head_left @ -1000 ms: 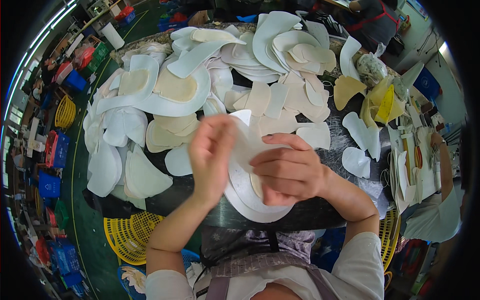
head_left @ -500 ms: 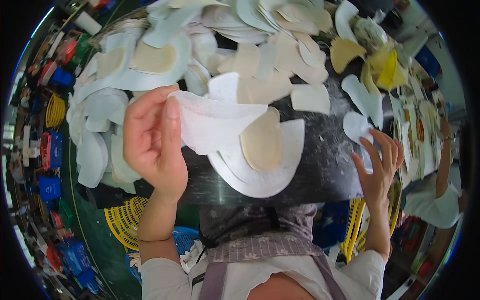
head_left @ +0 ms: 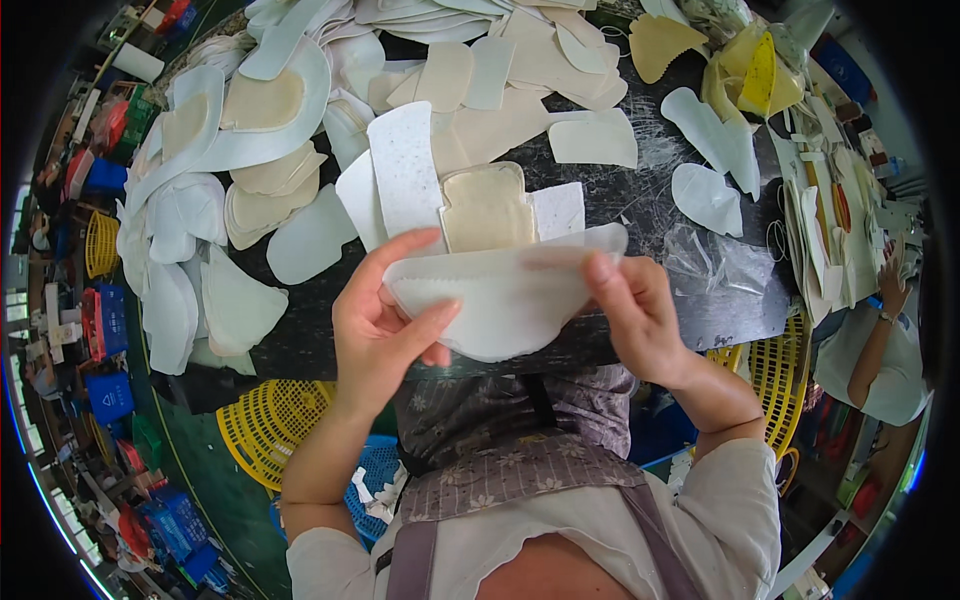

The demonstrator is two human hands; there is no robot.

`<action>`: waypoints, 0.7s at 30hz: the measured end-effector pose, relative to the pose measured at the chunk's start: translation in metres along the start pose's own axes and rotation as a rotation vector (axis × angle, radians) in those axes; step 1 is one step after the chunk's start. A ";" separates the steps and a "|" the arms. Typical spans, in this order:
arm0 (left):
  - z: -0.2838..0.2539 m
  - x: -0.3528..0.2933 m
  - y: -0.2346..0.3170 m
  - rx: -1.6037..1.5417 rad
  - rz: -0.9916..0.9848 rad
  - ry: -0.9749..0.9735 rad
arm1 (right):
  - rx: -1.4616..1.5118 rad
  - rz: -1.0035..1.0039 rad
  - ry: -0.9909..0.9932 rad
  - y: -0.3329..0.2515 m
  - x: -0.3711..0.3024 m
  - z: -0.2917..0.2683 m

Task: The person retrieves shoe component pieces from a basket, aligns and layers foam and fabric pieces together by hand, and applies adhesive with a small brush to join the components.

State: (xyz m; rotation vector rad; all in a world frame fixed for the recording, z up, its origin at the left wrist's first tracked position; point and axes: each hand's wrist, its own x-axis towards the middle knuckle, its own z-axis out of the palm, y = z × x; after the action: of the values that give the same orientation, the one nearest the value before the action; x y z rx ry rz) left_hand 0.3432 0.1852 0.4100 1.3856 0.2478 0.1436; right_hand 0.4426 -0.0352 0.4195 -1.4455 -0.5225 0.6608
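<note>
In front of me, low over the near side of the dark table, a white curved sheet piece [head_left: 510, 318] with a stitched-looking edge is between my hands. My left hand [head_left: 385, 310] pinches its left end, thumb on top and fingers behind. The right end is in my right hand [head_left: 645, 310], thumb on the upper edge, slightly smeared by motion. Just beyond it lies a cream patch [head_left: 490, 208] with white pieces around it, among them a speckled white strip [head_left: 405, 165] to its left. The held piece hides what lies beneath it.
Piles of white and cream cut pieces [head_left: 270, 100] cover the far and left table. A clear plastic sheet [head_left: 715, 265] and a rounded white piece [head_left: 706, 198] lie right. Yellow baskets [head_left: 270, 430] and a blue basket [head_left: 378, 465] stand below. A co-worker's arm [head_left: 880, 330] shows right.
My left hand has come down and right, toward my middle. My right hand has left the small white piece at the right and now holds the curved sheet piece too. The view has shifted slightly.
</note>
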 end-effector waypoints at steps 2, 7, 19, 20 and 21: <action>0.002 -0.002 0.000 0.056 0.013 0.032 | -0.396 -0.206 0.067 0.009 0.010 -0.010; 0.001 0.011 -0.007 0.556 0.092 -0.042 | -0.734 -0.227 0.184 0.014 0.019 -0.011; -0.004 0.022 -0.022 0.932 0.331 -0.037 | -1.129 -0.625 -0.374 -0.008 0.026 0.006; -0.005 0.021 -0.017 1.048 0.405 -0.038 | -1.105 -0.560 -0.400 0.003 0.026 0.008; -0.008 0.018 -0.015 1.159 0.474 -0.042 | -1.094 -0.601 -0.425 0.005 0.026 0.009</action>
State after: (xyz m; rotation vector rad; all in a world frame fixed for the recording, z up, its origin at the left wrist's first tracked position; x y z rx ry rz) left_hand 0.3583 0.1945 0.3923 2.5872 -0.0762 0.4013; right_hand 0.4547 -0.0110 0.4133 -1.9843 -1.7619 0.1471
